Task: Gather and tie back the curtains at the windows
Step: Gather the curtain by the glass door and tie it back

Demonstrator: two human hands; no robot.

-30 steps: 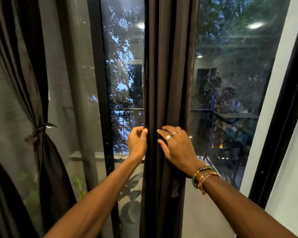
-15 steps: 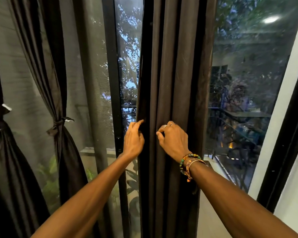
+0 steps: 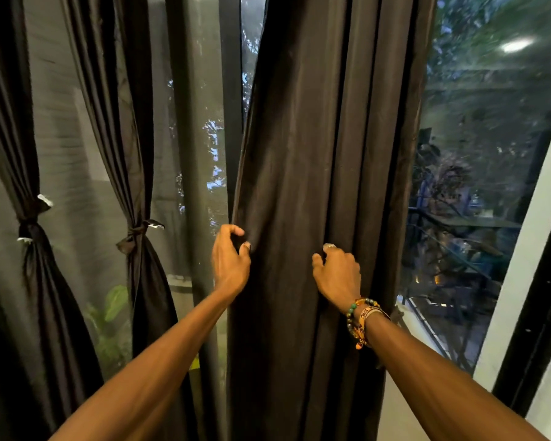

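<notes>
Dark brown curtain (image 3: 325, 186) hangs loose and untied, in front of window glass (image 3: 477, 160). Its left edge is pinched by left hand (image 3: 231, 259), fingers curled round the hem. A middle pleat is gripped by right hand (image 3: 337, 275), fingertips buried in the fold. Fabric judged soft, light, a bit slick: folds may slip. Best bunched at knot height of tied curtain (image 3: 137, 240).

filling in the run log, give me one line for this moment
curtain: untied | left hand: grips its left edge | right hand: grips a fold | tied curtains: two, at left
</notes>
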